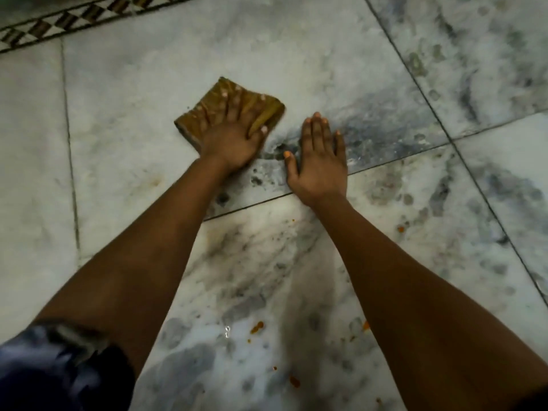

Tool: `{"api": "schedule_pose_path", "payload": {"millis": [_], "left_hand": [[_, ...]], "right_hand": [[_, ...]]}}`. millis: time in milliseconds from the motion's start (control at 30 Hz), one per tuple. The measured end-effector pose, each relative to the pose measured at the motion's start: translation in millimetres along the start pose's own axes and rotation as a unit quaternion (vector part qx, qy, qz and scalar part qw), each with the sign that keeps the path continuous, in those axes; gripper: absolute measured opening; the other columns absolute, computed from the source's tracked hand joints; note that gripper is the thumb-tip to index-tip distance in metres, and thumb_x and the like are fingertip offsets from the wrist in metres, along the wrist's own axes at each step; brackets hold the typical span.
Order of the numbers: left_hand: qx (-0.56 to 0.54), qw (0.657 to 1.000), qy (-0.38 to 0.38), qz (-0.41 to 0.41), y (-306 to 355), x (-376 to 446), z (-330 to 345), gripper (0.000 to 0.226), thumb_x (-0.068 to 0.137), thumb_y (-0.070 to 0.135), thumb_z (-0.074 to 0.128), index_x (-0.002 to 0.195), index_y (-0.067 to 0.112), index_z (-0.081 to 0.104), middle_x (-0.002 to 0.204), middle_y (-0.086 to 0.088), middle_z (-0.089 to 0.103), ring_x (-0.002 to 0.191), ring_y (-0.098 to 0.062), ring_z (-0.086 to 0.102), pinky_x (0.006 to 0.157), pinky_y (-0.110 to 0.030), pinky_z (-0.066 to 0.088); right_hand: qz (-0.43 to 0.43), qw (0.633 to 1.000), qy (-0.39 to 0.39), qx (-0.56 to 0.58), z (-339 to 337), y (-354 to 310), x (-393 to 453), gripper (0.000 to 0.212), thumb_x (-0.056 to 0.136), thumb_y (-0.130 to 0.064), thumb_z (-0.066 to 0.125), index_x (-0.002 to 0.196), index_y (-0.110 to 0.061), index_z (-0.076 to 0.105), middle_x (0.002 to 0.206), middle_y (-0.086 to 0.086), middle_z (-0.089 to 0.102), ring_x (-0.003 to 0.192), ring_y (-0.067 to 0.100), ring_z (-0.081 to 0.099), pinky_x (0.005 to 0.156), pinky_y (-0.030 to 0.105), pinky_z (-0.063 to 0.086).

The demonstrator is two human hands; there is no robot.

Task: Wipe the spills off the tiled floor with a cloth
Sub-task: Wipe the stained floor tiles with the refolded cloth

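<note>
On the tiled floor (118,143), cloth (207,120) is pressed flat under splayed left hand (234,143); right hand (318,161) released, braced; orange spills (256,327) nearby risk being smeared.

View, head camera: the only one you have, worn on your head, wide-angle, aimed forward and steeply down at the marble-tiled floor (385,69). Range: close, both forearms running up from the bottom edge to the left hand (234,143) and right hand (318,164) near frame centre. Far limit: the patterned border strip (68,20) along the top left. Near limit: the dark sleeve (50,369) at bottom left. Shared coverage: not applicable, single view.
</note>
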State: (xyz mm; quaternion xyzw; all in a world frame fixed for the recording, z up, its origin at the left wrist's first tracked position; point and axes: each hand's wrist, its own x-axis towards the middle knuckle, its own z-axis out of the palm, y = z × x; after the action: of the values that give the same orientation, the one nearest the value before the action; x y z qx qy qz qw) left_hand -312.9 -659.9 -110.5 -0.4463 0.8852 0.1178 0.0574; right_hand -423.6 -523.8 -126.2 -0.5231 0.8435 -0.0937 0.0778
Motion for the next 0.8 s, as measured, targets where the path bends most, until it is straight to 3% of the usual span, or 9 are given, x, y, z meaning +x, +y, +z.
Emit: {"api": "schedule_pose_path", "payload": {"millis": [133, 233, 367, 500, 633, 800], "left_hand": [[0.033, 0.997, 0.032, 0.059, -17.8, -66.7, 8.5, 0.056, 0.092, 0.058, 0.021, 0.145, 0.045, 0.009, 0.158, 0.004, -0.002, 0.145, -0.022, -0.003, 0.111, -0.054, -0.008], [0.035, 0.999, 0.019, -0.023, -36.7, -61.1, 3.2, 0.056, 0.092, 0.059, 0.020, 0.145, 0.044, 0.010, 0.158, 0.004, -0.003, 0.145, -0.025, -0.004, 0.109, -0.058, -0.008], [-0.045, 0.993, -0.003, -0.113, -18.4, 3.2, -9.9, 0.056, 0.096, 0.052, 0.025, 0.147, 0.039, 0.007, 0.158, -0.003, -0.010, 0.144, -0.032, -0.009, 0.111, -0.058, -0.005], [0.006, 1.000, -0.010, -0.027, 13.6, -4.9, -2.8, 0.055, 0.096, 0.052, 0.024, 0.147, 0.037, 0.010, 0.158, -0.004, -0.005, 0.144, -0.030, -0.005, 0.112, -0.057, -0.001], [0.060, 0.996, 0.028, 0.058, -20.8, -78.5, 12.6, 0.056, 0.088, 0.061, 0.013, 0.139, 0.048, -0.005, 0.158, 0.003, -0.004, 0.145, -0.024, -0.004, 0.110, -0.055, -0.007], [0.026, 0.994, -0.002, -0.110, -85.9, -50.4, -8.3, 0.058, 0.091, 0.061, 0.019, 0.144, 0.044, 0.002, 0.158, 0.002, -0.006, 0.145, -0.025, -0.004, 0.111, -0.057, -0.007]], "right_hand": [[0.003, 1.000, -0.003, 0.005, -1.5, 0.6, -0.7, 0.069, 0.096, -0.042, 0.027, 0.149, -0.006, 0.003, 0.158, 0.012, 0.000, 0.146, 0.021, -0.002, 0.117, 0.038, -0.005], [0.005, 1.000, -0.001, 0.005, 1.5, 2.3, -0.6, 0.068, 0.097, -0.043, 0.026, 0.149, -0.006, 0.002, 0.158, 0.012, -0.002, 0.146, 0.022, -0.003, 0.118, 0.039, -0.004], [0.005, 1.000, 0.001, 0.001, 1.4, 1.2, -0.4, 0.068, 0.096, -0.043, 0.026, 0.149, -0.006, 0.004, 0.158, 0.012, 0.000, 0.146, 0.022, -0.002, 0.118, 0.040, -0.003], [0.002, 1.000, 0.001, 0.007, -2.4, -0.5, -0.1, 0.068, 0.097, -0.042, 0.027, 0.149, -0.006, 0.004, 0.158, 0.012, 0.000, 0.146, 0.021, -0.001, 0.118, 0.038, -0.004], [0.000, 1.000, 0.001, 0.003, -2.3, 0.7, -1.0, 0.068, 0.097, -0.042, 0.027, 0.149, -0.006, 0.004, 0.158, 0.012, 0.000, 0.146, 0.021, -0.002, 0.117, 0.037, -0.005], [0.001, 1.000, -0.002, 0.002, 1.0, 1.7, -0.4, 0.068, 0.098, -0.043, 0.024, 0.149, -0.006, 0.001, 0.158, 0.012, -0.003, 0.146, 0.021, -0.004, 0.118, 0.037, -0.005]]}}
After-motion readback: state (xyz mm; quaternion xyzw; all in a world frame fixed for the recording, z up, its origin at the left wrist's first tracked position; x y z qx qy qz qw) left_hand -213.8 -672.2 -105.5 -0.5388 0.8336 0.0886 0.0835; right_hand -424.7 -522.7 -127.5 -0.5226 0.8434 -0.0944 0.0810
